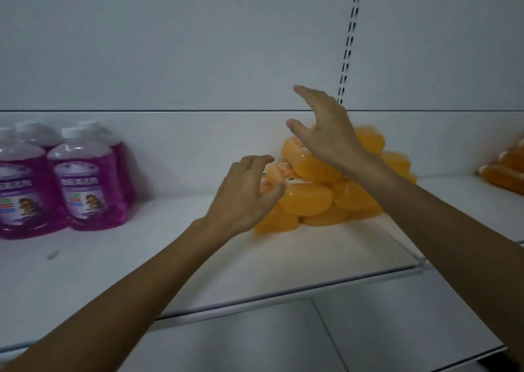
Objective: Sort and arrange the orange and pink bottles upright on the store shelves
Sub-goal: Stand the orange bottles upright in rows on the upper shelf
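White back panel (170, 45) with a slotted upright (350, 38) behind the white shelf (113, 272); lower shelf (397, 329) beneath; dim light

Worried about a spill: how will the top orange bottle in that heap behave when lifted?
Likely heavy for its size: the top orange bottle looks full. Its smooth rounded sides may slip. The heap beneath, lying sideways, could roll.

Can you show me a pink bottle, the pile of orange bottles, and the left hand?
pink bottle (86, 193): head view, on its front label.
pile of orange bottles (304, 201): head view, on a front bottle lying on its side.
left hand (241, 198): head view, on the back of the hand.
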Demonstrator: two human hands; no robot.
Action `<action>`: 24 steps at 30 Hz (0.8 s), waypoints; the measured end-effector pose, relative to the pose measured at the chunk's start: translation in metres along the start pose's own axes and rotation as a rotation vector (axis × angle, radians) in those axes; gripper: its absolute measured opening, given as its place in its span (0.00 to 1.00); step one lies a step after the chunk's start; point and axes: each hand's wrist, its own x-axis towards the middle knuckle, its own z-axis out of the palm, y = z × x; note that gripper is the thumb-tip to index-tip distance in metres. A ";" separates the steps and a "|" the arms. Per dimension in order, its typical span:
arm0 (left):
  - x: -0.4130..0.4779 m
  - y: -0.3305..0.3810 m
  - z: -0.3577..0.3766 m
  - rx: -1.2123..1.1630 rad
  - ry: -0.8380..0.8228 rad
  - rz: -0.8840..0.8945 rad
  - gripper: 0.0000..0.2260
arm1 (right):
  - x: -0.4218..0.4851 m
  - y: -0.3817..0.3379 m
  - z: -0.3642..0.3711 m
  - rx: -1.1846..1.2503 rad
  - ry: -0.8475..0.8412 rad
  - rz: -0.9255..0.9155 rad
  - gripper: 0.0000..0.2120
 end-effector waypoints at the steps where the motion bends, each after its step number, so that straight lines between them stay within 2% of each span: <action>1: 0.005 0.007 0.006 -0.020 -0.014 -0.013 0.29 | 0.002 0.011 -0.008 -0.014 0.018 0.011 0.24; 3: 0.014 0.017 0.018 -0.025 -0.046 -0.071 0.35 | 0.006 0.032 -0.024 -0.041 0.049 0.057 0.20; 5: 0.024 0.018 0.029 -0.015 -0.059 -0.179 0.39 | 0.011 0.052 -0.038 -0.055 0.046 0.144 0.20; 7: 0.029 0.012 0.039 -0.116 -0.054 -0.343 0.40 | 0.013 0.071 -0.048 -0.060 -0.061 0.296 0.25; 9: 0.032 0.005 0.046 -0.272 -0.050 -0.506 0.37 | 0.014 0.090 -0.051 0.002 -0.244 0.448 0.31; 11: 0.032 0.000 0.053 -0.387 -0.090 -0.585 0.35 | 0.011 0.103 -0.048 0.084 -0.337 0.505 0.33; 13: 0.030 0.004 0.057 -0.444 -0.117 -0.556 0.34 | 0.010 0.109 -0.044 0.132 -0.316 0.458 0.33; 14: 0.030 0.008 0.057 -0.457 -0.125 -0.540 0.37 | 0.009 0.111 -0.044 0.144 -0.307 0.422 0.32; 17: 0.034 0.010 0.057 -0.475 -0.192 -0.478 0.61 | 0.003 0.114 -0.049 0.187 -0.333 0.352 0.34; 18: 0.037 0.007 0.059 -0.481 -0.208 -0.467 0.64 | 0.002 0.117 -0.050 0.181 -0.346 0.324 0.36; 24: 0.041 -0.002 0.075 -0.553 -0.155 -0.488 0.60 | 0.006 0.129 -0.051 0.118 -0.336 0.278 0.35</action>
